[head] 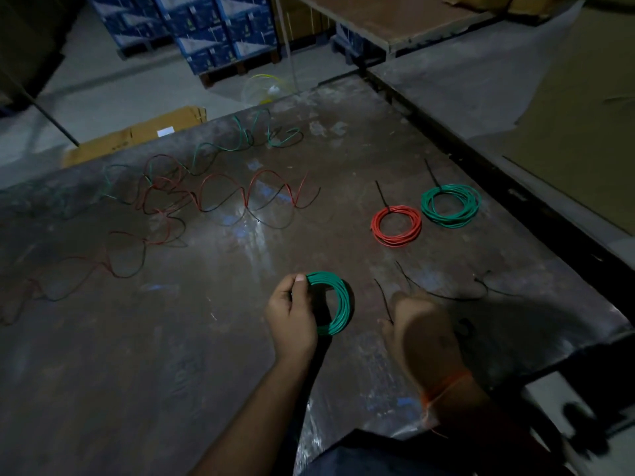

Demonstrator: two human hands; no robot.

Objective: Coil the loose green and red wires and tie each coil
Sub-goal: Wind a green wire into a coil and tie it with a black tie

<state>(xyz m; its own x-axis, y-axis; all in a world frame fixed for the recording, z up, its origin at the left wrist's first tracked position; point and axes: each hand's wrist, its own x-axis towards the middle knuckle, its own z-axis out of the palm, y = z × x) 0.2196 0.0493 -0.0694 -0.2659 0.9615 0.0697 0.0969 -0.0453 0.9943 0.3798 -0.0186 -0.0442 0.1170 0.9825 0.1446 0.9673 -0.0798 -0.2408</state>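
My left hand grips a green wire coil just above the dark table, thumb on its top. My right hand is low over the table to the right, fingers pinched on a thin black cable tie. A tied red coil and a tied green coil lie at the right, each with a black tie tail sticking up. Loose red wire and loose green wire sprawl across the far left of the table.
More black cable ties lie right of my right hand near the table's edge. A cardboard box and stacked blue cartons stand beyond the table. A wooden board sits at the back right.
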